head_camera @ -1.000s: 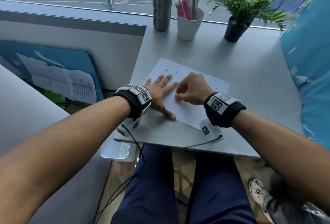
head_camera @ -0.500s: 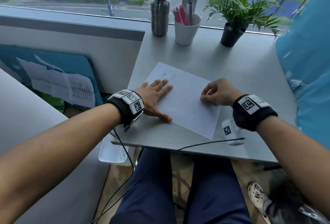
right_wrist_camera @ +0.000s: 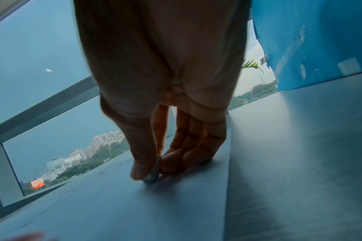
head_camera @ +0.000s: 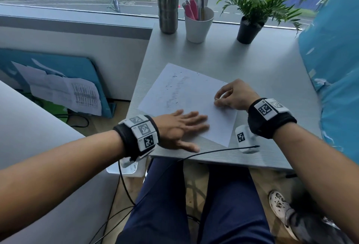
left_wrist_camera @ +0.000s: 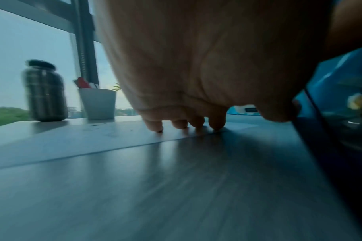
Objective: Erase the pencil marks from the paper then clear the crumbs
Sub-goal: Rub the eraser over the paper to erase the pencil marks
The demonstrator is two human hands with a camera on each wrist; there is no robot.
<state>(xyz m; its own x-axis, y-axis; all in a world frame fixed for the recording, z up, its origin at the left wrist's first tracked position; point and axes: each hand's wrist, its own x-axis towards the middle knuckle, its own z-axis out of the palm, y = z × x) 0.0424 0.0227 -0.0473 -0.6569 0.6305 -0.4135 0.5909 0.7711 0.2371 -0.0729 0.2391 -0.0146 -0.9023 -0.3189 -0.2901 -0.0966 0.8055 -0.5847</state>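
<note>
Paper (head_camera: pixel 191 99) skewed on the table (head_camera: pixel 252 63); long axis far-left to near-right
Left hand (head_camera: pixel 179 129) flat on it; right hand (head_camera: pixel 234 96) pinches eraser (right_wrist_camera: pixel 153 174); marks unreadable

A grey wood-grain table (head_camera: pixel 252 65) stands against the window. Along its far edge stand a steel bottle (head_camera: pixel 168 8), a white cup of pens (head_camera: pixel 198 26) and a potted plant (head_camera: pixel 250 16). A sheet of paper (head_camera: pixel 186 100) lies flat nearer its front edge.

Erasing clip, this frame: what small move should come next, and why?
Probably sweep the left hand across the paper to brush off the dark crumbs. Only faint smudges remain, while the right hand pinches the eraser at the right edge.
</note>
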